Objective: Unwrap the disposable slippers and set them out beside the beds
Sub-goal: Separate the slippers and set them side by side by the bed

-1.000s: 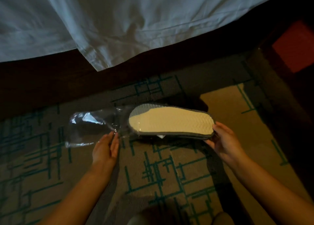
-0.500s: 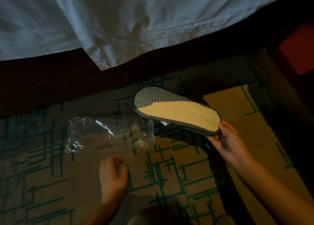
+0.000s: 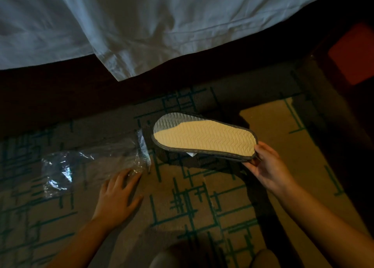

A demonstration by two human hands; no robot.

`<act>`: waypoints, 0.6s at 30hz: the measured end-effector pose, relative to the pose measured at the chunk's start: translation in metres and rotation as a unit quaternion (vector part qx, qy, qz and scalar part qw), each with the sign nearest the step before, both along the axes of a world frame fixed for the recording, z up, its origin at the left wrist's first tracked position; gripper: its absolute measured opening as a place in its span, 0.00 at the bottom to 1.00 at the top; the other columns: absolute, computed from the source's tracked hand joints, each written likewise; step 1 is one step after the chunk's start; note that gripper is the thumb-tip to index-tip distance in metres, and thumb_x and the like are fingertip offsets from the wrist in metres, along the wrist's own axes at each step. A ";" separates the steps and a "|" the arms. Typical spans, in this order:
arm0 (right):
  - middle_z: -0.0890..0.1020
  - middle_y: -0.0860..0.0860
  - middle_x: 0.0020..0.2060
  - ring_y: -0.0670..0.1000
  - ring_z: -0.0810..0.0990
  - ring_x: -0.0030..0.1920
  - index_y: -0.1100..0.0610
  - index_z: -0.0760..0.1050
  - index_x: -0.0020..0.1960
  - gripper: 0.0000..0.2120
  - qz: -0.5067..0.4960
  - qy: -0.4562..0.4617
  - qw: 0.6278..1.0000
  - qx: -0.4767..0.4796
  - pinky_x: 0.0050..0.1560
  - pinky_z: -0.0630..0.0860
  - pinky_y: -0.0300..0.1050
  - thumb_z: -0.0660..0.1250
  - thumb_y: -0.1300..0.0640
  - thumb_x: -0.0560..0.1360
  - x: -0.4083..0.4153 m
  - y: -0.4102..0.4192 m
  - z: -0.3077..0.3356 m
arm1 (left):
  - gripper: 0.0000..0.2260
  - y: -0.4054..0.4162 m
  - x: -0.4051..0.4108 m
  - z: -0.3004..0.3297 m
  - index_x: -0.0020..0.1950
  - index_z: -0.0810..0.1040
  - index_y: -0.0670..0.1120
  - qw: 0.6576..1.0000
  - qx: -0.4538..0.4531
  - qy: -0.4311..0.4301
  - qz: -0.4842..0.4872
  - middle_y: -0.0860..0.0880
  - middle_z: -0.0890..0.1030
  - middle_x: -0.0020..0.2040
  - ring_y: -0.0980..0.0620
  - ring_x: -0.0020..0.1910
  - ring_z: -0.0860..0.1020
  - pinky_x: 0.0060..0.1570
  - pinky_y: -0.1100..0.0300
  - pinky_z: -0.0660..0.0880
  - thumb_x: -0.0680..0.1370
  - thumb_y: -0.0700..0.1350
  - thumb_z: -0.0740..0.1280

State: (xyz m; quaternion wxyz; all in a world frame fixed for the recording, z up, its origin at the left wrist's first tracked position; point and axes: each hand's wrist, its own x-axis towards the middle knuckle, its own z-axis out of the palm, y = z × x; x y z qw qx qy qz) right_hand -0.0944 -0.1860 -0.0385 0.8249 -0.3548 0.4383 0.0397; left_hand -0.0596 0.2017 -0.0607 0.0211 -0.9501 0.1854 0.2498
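Landmark: white bed sheet (image 3: 162,21) hanging over the dark bed edge, filling the top of the head view; one pointed corner of it droops lowest, left of centre.
Slippers: flat disposable slippers with a cream zigzag-textured sole and dark grey stitched rim (image 3: 204,138), below the sheet and right of its drooping corner, sole facing up. Held off the floor, heel end right, toe end left. Toe end lies in shadow. Pair or single: cannot tell, only one sole shows; a dark layer and a small white tag peek out under the near edge.
Right hand: right hand (image 3: 269,166) grips the heel end of the slippers, thumb over the rim, fingers curled beneath. Bare forearm runs to the lower right corner.
Wrapper: clear crinkled plastic wrapper (image 3: 91,164), empty, lying on the floor below the sheet and left of its corner, just beside the slippers' toe end, not touching it as far as can be seen.
Left hand: left hand (image 3: 119,197) palm down, fingers straight and spread, fingertips resting on the near right edge of the wrapper. Nothing gripped.
Floor: brown carpet with teal line pattern (image 3: 202,207) below the sheet; lit patch under the right hand.
Other: red-orange block (image 3: 354,51) right of the sheet, dim; identity cannot be told.
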 end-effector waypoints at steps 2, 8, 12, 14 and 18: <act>0.82 0.53 0.45 0.51 0.80 0.47 0.55 0.75 0.47 0.08 0.007 0.003 1.000 0.000 0.33 0.83 0.43 0.58 0.63 0.78 0.000 0.000 0.001 | 0.34 0.004 -0.002 0.002 0.70 0.64 0.52 1.000 0.015 -0.008 0.004 0.40 0.71 0.67 0.38 0.62 0.74 0.58 0.36 0.69 0.72 0.69 0.42; 0.86 0.48 0.33 0.45 0.85 0.35 0.54 0.76 0.44 0.11 0.029 -0.013 0.999 0.009 0.32 0.82 0.43 0.57 0.63 0.78 0.001 0.001 -0.001 | 0.36 -0.008 0.001 0.018 0.67 0.68 0.51 0.999 0.010 -0.030 0.015 0.40 0.73 0.65 0.39 0.60 0.75 0.55 0.36 0.70 0.70 0.72 0.44; 0.86 0.48 0.33 0.45 0.85 0.34 0.54 0.76 0.44 0.11 0.045 -0.014 0.999 0.018 0.32 0.83 0.43 0.57 0.63 0.78 0.000 -0.001 -0.002 | 0.36 -0.024 0.017 0.037 0.66 0.68 0.48 0.993 -0.067 -0.098 0.023 0.40 0.70 0.65 0.39 0.62 0.70 0.56 0.38 0.69 0.70 0.72 0.47; 0.86 0.49 0.33 0.46 0.86 0.35 0.55 0.76 0.45 0.10 0.054 -0.013 0.998 0.028 0.33 0.83 0.43 0.57 0.63 0.78 0.000 -0.003 -0.001 | 0.33 -0.041 0.028 0.043 0.67 0.67 0.47 0.979 -0.128 -0.149 -0.054 0.39 0.66 0.67 0.39 0.66 0.66 0.59 0.38 0.68 0.70 0.69 0.55; 0.86 0.52 0.35 0.48 0.86 0.35 0.57 0.77 0.49 0.07 0.090 -0.019 0.994 0.064 0.31 0.82 0.41 0.60 0.62 0.75 0.003 -0.012 0.007 | 0.31 -0.070 0.050 0.041 0.68 0.66 0.46 0.946 -0.184 -0.145 -0.226 0.38 0.69 0.68 0.41 0.68 0.65 0.61 0.41 0.71 0.68 0.57 0.65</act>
